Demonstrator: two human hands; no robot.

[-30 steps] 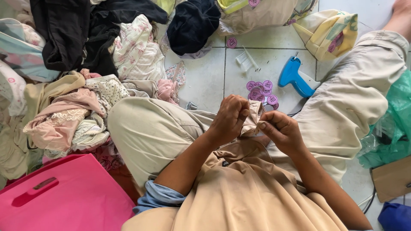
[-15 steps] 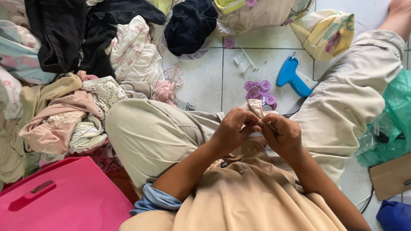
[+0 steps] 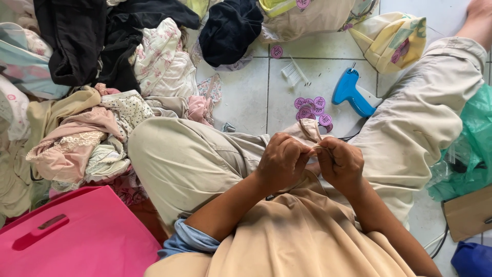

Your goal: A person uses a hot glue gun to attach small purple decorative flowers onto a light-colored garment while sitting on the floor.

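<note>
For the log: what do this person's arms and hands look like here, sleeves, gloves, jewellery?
Both hands are bare: no gloves, and no rings or watch visible on the left hand or right hand. The left forearm is uncovered up to a light blue rolled-up sleeve bunched at the elbow. The right forearm is also uncovered; its sleeve is out of view. No markings show.

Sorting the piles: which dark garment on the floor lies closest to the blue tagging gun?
The navy garment at top centre; the black garments lie far left, beyond the floral cloth, away from the tagging gun.
</note>
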